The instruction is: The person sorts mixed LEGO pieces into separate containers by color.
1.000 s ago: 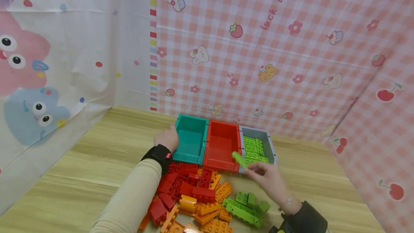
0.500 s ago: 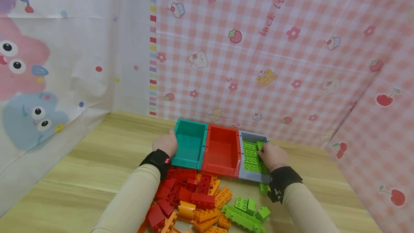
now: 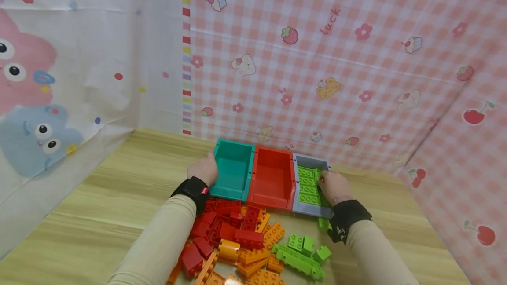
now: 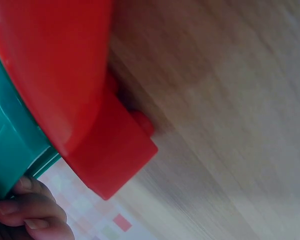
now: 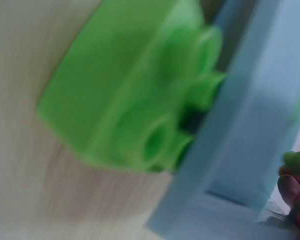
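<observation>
On my feed the left hand [image 3: 202, 171] grips the side of the teal bin [image 3: 231, 177] and, past the red bin [image 3: 273, 181], the right hand [image 3: 336, 186] pinches a green piece [image 5: 297, 162], which I judge light, stiff and best held by its edges, at the right side of the gray bin [image 3: 310, 208].

Pinched green piece [image 5: 297, 162], cut off by right wrist view's edge.
</observation>
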### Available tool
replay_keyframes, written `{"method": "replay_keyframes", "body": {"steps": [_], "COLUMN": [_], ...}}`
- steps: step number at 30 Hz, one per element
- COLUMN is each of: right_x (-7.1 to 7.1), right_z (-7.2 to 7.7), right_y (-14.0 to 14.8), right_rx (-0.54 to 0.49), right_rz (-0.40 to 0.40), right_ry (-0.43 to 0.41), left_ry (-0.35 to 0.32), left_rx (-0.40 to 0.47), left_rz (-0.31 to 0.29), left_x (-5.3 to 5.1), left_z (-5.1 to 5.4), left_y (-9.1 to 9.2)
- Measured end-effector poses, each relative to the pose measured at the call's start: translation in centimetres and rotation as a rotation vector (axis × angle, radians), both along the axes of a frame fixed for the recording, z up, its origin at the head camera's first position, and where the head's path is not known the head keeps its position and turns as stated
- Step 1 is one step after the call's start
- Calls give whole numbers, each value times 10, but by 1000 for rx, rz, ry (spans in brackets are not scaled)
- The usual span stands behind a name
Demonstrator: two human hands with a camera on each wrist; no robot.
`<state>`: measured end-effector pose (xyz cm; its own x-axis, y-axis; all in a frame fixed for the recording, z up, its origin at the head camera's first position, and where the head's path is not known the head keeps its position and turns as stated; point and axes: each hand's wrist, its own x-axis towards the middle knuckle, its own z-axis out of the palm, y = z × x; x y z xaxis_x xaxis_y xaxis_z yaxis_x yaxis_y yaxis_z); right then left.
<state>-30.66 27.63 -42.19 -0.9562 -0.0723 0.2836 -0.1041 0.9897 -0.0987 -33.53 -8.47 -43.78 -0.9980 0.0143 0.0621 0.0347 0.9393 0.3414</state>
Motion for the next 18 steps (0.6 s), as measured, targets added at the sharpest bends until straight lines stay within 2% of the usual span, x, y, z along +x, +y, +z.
{"method": "replay_keyframes", "body": {"steps": [5, 9, 12, 14, 16, 18], "right_x": [22, 57, 90, 110, 124, 133], "right_z": [-1, 0, -1, -2, -2, -3], "right_y": [2, -2, -8, -11, -14, -16], "right_rx": [-155, -209, -249, -251, -227, -177], "right_rz": [94, 276, 448, 531, 563, 563], "right_ry": [76, 110, 42, -41, -141, -212], "left_ry": [-8, 6, -3, -15, -27, -36], "left_rx": [11, 19, 22, 25, 31, 28], "left_rz": [1, 2, -3, -8, -9, -9], "left_x": [0, -2, -3, -3, -1, 0], "left_z": [-7, -10, -8, -6, -3, -1], "left_y": [2, 2, 2, 2, 2, 0]}}
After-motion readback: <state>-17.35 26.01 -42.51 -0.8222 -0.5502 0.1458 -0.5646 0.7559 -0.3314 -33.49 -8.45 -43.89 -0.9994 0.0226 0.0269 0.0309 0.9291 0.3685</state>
